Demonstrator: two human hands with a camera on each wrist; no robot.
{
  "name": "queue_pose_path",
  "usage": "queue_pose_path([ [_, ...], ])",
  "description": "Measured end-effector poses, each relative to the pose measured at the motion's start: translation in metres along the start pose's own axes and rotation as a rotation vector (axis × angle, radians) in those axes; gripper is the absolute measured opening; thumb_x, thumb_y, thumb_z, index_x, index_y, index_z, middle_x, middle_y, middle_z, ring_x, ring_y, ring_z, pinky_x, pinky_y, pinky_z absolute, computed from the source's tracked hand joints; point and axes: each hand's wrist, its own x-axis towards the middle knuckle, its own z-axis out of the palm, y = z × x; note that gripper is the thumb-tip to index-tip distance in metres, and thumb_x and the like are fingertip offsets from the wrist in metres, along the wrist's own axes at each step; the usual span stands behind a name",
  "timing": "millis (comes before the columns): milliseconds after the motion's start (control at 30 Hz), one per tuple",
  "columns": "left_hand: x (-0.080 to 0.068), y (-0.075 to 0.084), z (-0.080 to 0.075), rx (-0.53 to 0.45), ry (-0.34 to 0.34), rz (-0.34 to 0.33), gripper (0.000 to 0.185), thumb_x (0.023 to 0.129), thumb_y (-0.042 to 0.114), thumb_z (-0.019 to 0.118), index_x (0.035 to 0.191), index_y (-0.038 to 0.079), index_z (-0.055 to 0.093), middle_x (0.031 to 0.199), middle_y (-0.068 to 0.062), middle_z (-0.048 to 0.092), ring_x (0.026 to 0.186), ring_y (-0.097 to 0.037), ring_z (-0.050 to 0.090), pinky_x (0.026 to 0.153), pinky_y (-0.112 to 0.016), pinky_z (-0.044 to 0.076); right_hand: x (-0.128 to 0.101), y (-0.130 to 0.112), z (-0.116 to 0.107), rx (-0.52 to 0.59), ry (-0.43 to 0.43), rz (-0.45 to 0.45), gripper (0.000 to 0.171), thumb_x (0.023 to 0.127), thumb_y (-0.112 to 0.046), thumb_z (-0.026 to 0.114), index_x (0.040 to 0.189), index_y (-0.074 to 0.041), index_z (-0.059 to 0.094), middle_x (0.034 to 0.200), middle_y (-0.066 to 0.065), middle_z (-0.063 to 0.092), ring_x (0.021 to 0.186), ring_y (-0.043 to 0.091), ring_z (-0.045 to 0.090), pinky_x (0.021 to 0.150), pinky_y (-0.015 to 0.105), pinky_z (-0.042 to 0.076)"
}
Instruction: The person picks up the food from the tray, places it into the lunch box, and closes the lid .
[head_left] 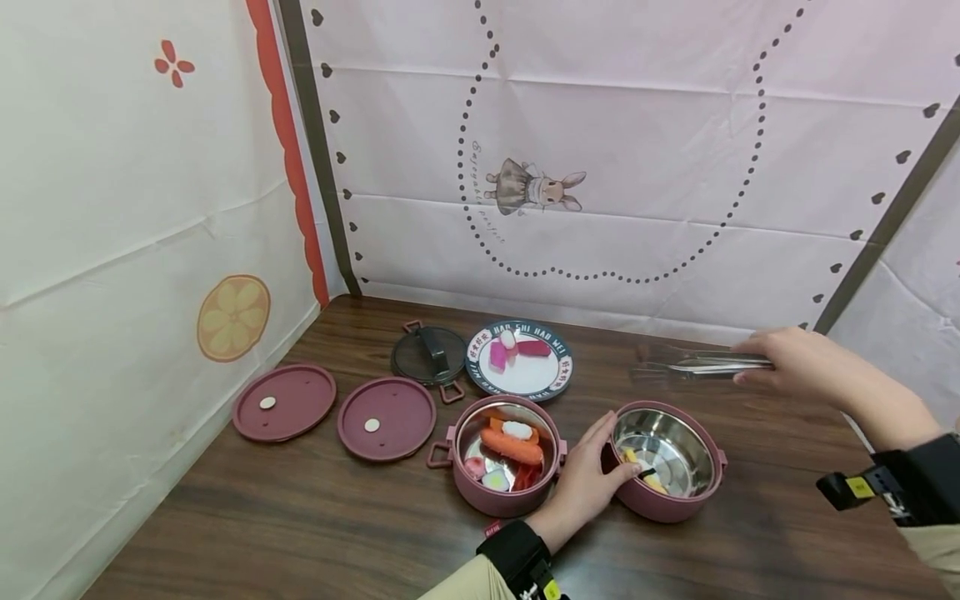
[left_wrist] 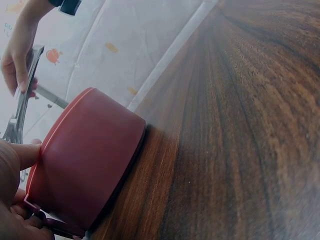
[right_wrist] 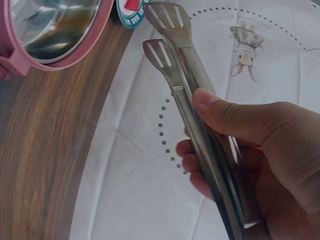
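My left hand holds the right-hand mauve pot at its left side. In the left wrist view its thumb lies on the rim of the pot and its fingers are around the side handle. Inside the steel-lined pot lie yellow pieces with a black band. Above and right of this pot, my right hand grips a pair of metal tongs. The slotted tips are slightly apart, with nothing between them in the right wrist view.
A second mauve pot holds an orange sausage-shaped piece and other food pieces. Behind it stands a blue-rimmed plate with pink and white pieces. Leftward lie two mauve lids and a dark see-through lid. Printed cloth walls border the table.
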Motion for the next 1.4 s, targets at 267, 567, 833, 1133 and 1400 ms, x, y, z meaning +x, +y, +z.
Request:
queue_pose_path([
  [267,-0.001,-0.001,-0.001,-0.005,0.013,0.014,0.069,0.092,0.025,0.072,0.153,0.013,0.041,0.159,-0.004,0.04,0.147,-0.021,0.038,0.12,-0.044,0.034,0.036,-0.005,-0.006,-0.024,-0.017,-0.035,0.039,0.085,-0.019,0.077,0.118,0.003,0.069,0.108,0.02,0.072,0.101,0.041,0.067,0.089,0.058,0.052],
  [567,0.001,-0.002,0.0,0.007,0.029,0.022,0.069,0.091,0.026,0.073,0.152,0.014,0.042,0.159,-0.004,0.041,0.147,-0.02,0.038,0.12,-0.043,0.034,0.079,-0.027,-0.008,-0.079,-0.019,-0.083,0.033,0.087,-0.016,0.076,0.116,-0.002,0.07,0.11,0.019,0.071,0.099,0.038,0.067,0.085,0.055,0.054],
  [833,0.001,-0.001,0.0,0.026,0.028,0.022,0.07,0.091,0.027,0.073,0.152,0.014,0.042,0.159,-0.003,0.041,0.146,-0.02,0.039,0.119,-0.041,0.035,0.124,-0.054,-0.012,-0.338,0.091,-0.193,0.023,0.08,-0.019,0.082,0.097,-0.007,0.072,0.09,0.009,0.07,0.083,0.029,0.067,0.072,0.046,0.058],
  [1133,0.0,-0.002,0.002,0.036,0.028,0.02,0.069,0.091,0.029,0.073,0.151,0.016,0.043,0.158,-0.001,0.043,0.145,-0.018,0.041,0.118,-0.041,0.037,0.168,-0.079,-0.009,-0.583,0.143,-0.253,0.013,0.075,-0.012,0.083,0.083,-0.012,0.073,0.083,0.002,0.07,0.076,0.021,0.061,0.068,0.033,0.045],
  [1400,-0.001,-0.006,0.002,0.065,0.02,0.008,0.07,0.09,0.032,0.074,0.152,0.019,0.043,0.157,0.003,0.043,0.144,-0.017,0.042,0.117,-0.04,0.039,0.195,-0.102,0.004,-0.635,0.073,-0.226,0.009,0.08,-0.007,0.079,0.086,-0.014,0.076,0.086,0.001,0.073,0.077,0.02,0.061,0.075,0.033,0.048],
])
